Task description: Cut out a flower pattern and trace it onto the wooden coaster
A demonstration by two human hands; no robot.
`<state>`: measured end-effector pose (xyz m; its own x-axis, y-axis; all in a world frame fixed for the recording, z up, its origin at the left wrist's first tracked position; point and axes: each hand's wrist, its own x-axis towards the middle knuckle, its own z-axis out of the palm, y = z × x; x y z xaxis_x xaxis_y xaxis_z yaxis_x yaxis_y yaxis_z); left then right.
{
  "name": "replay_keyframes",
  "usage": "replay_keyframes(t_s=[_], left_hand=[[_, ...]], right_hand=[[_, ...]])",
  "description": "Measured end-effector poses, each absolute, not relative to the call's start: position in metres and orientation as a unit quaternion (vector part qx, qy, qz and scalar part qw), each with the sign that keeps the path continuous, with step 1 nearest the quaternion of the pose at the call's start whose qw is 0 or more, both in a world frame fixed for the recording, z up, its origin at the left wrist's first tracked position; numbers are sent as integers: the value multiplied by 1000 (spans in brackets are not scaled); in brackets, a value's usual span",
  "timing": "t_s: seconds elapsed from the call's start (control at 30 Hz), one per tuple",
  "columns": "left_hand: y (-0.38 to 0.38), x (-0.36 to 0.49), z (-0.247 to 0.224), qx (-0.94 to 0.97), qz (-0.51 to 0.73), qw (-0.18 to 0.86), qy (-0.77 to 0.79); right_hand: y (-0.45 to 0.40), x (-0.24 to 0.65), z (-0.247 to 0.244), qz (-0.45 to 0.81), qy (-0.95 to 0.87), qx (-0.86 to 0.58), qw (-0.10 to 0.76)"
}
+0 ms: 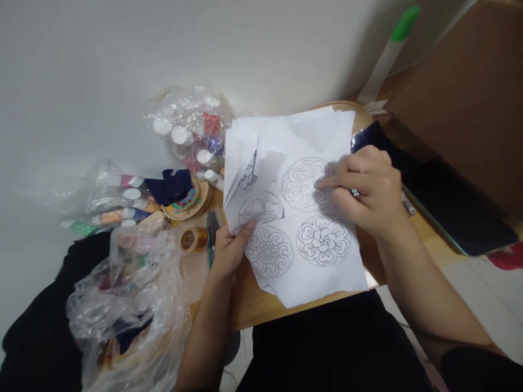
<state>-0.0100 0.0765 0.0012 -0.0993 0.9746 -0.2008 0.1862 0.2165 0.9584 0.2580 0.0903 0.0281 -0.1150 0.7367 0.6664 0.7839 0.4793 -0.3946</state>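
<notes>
A stack of white paper sheets [302, 283] with round flower line drawings is held up over the wooden table. My left hand [231, 247] grips its left edge, thumb on top, beside a folded-over piece with part of another drawing. My right hand [365, 190] is over the right side of the sheets, its index finger extended onto the upper right flower circle [307, 184]. The other fingers of that hand are curled, and a small black thing with white digits [354, 192] shows between them; the rest of it is hidden.
Left of the papers are a gold thread spool [193, 239], a round wooden hoop [204, 198] with dark cloth [169, 186], bagged capped bottles [182, 135] and a crumpled plastic bag [163, 294]. At right lie a dark tablet-like slab [457, 207] and a cardboard box [461, 98].
</notes>
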Motion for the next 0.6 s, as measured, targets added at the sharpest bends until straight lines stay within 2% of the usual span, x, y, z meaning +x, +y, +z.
replay_keyframes(t_s=[0.6], left_hand=[[76, -11, 1, 477, 400, 475, 622]], right_hand=[[91, 258, 28, -37, -769, -470, 432]])
